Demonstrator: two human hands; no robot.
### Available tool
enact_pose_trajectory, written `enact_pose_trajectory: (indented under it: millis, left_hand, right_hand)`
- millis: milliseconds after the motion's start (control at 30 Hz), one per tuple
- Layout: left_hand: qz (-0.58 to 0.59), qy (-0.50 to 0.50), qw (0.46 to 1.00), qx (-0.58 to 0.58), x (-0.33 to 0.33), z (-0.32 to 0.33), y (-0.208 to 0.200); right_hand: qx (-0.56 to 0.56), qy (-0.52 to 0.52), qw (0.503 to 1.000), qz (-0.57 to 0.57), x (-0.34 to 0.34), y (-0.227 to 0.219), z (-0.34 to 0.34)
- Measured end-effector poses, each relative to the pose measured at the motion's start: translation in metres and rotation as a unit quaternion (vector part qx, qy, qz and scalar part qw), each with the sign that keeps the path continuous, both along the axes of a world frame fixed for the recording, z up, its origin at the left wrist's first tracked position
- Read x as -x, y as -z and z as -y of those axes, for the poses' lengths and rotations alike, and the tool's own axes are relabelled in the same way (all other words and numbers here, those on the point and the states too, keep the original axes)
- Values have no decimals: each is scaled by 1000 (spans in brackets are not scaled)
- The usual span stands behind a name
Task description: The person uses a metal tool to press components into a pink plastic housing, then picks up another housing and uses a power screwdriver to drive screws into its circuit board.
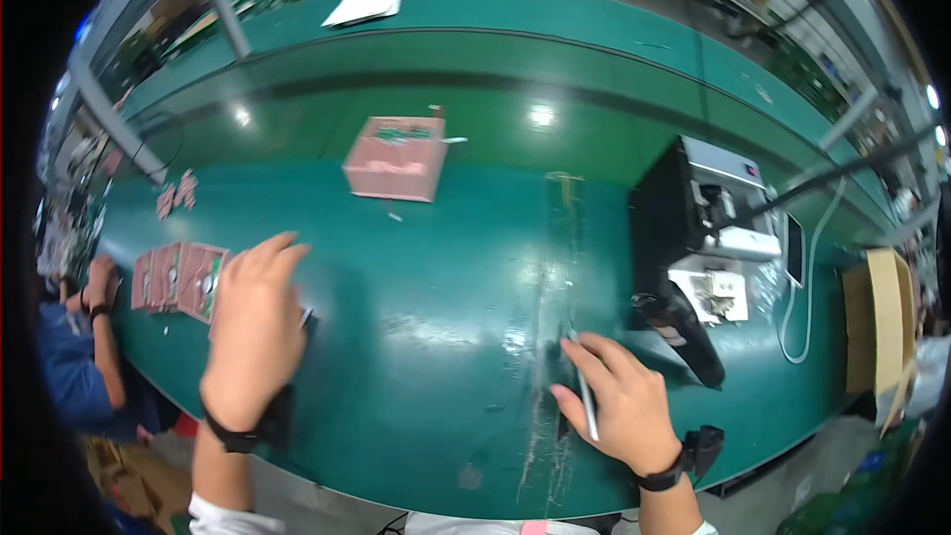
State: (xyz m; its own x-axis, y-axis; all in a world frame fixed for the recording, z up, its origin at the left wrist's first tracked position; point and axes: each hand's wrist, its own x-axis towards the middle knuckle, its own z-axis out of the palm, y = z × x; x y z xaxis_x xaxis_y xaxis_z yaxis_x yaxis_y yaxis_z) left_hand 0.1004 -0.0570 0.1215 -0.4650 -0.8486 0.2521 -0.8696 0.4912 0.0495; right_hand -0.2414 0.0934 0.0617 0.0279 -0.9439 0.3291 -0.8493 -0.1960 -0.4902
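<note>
My right hand (624,406) is low over the bench, its thumb and fingers closed around a slim silver-grey tool (586,398) with a narrow tip pointing away from me. Whether it is a pair of tweezers or a pen-like tool I cannot tell. On the left, my left hand (256,322) is raised above the bench, slightly blurred, its fingers partly stretched out. Beside its palm a small dark and pale thing (308,316) shows; I cannot tell if they touch. Several pink trays (170,275) with green circuit boards stand just left of this hand, which partly covers them.
A pink box (391,181) with green boards stands far centre. Small pink pieces (178,194) lie far left. At right are a black-and-white machine (693,208), a black bottle-like thing (686,339), a white cable (814,267) and a cardboard box (877,322). Another person's arm (107,357) rests at left.
</note>
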Motion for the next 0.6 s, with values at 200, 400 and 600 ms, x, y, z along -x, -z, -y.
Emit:
enact_pose_trajectory:
  millis: [200, 400, 600]
  left_hand:
    - [79, -21, 991, -107, -79, 25, -5]
    - [66, 17, 993, -99, -78, 36, 5]
    - [59, 19, 995, -81, -60, 37, 2]
  right_hand:
    - [-59, 115, 981, -147, 20, 33, 0]
    - [-29, 194, 965, -175, 14, 27, -7]
    - [-31, 97, 986, -130, 5, 25, -14]
